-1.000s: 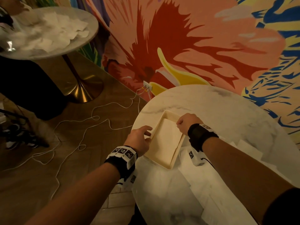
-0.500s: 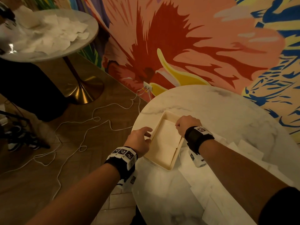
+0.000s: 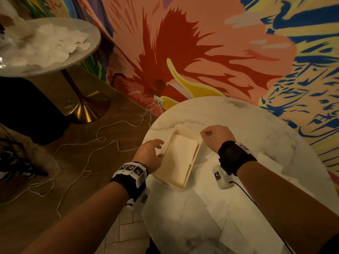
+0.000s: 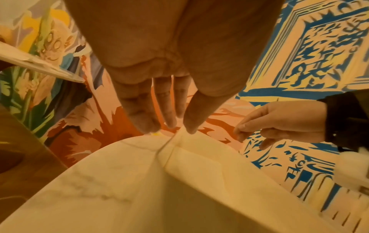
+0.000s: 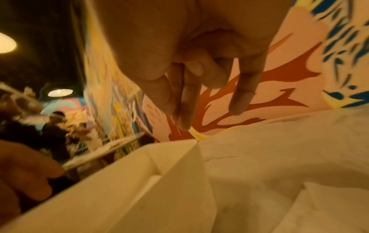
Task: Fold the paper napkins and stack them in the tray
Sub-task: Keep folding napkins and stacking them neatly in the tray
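Nearest me, loose unfolded paper napkins (image 3: 216, 204) lie overlapping on the round marble counter (image 3: 247, 125), spreading under my right forearm toward the counter's near and right edge. Just beyond them sits the cream tray (image 3: 190, 173), rectangular and angled, close to the counter's left edge, with a folded napkin (image 3: 180, 154) lying flat inside it toward the far end. My left hand (image 3: 149, 156) rests at the tray's left wall; in the left wrist view its fingers (image 4: 147, 113) are straight and close together, tips down at the tray's rim, holding nothing. My right hand (image 3: 216, 137) is at the tray's far right corner, above the rim; its fingers (image 5: 187, 102) hang loosely curled, and the right wrist view shows nothing between them, the tips clear of the tray wall. The hands are apart, with the tray between them. Past the tray the counter's far half lies bare up to the painted wall (image 3: 201, 52). To the left the counter drops off to a wood floor with white cables (image 3: 102, 140). Farther off stands a second round table (image 3: 55, 48) heaped with white napkins.
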Demonstrator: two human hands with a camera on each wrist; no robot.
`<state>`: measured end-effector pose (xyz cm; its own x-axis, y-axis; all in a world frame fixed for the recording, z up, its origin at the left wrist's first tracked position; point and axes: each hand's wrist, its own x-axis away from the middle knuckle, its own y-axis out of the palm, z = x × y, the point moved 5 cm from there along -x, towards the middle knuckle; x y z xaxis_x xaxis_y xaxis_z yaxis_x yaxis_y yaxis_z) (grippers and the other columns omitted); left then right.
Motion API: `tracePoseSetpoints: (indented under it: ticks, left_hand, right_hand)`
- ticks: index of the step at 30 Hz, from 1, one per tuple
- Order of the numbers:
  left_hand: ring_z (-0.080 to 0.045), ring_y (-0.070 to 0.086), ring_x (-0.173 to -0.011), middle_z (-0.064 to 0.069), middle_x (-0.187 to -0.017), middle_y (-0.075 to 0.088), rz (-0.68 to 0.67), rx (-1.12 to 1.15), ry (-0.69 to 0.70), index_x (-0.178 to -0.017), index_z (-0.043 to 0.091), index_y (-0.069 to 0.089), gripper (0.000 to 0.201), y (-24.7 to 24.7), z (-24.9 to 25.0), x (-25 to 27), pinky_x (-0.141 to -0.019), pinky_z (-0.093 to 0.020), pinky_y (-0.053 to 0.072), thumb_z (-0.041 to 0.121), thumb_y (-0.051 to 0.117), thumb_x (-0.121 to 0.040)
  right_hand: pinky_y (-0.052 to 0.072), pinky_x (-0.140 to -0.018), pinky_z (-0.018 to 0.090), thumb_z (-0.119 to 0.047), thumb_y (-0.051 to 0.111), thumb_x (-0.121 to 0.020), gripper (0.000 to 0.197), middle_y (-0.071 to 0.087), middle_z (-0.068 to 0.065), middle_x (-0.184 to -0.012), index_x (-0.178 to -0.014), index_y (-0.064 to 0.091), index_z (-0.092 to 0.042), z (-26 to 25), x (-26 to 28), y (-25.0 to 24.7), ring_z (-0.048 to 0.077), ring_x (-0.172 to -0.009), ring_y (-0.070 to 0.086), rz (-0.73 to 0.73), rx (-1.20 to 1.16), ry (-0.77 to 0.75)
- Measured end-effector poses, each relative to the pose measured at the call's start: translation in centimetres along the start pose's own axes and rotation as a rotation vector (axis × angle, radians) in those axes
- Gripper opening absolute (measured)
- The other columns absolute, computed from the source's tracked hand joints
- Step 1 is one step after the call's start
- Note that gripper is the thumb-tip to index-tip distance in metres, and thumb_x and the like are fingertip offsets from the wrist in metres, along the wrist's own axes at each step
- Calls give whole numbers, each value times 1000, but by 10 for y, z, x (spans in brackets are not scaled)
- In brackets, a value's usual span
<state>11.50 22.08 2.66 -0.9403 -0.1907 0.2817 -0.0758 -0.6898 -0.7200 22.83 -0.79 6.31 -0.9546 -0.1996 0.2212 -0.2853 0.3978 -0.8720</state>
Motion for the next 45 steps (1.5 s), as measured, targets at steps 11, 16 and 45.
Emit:
tracePoseSetpoints:
  ticks: [11,16,45]
  left_hand:
    - [-1,59,-77,11,-98,65,20,179,388,-115,26,65,24,65,118,47,-73,-15,50,19,59,-93]
    - [-6,64,-74,9,-97,68,-175,108,344,-115,26,65,22,140,131,72,-63,-15,51,23,55,-96]
    - [-24,37,-132,1,-146,40,-385,-461,344,-141,27,46,44,242,145,100,-112,-40,36,30,51,-97]
  right_hand:
    - [60,-77,37,-17,56,-96,16,74,4,-88,-90,71,-18,167,102,-28,21,-80,68,54,-322,314]
    - [44,-49,14,-20,57,-96,14,73,4,-89,-97,71,-15,230,165,-13,13,-65,65,15,-360,454]
    - [49,-96,32,-32,72,-85,38,66,9,-118,-118,61,-19,289,214,56,26,-107,61,8,-480,567]
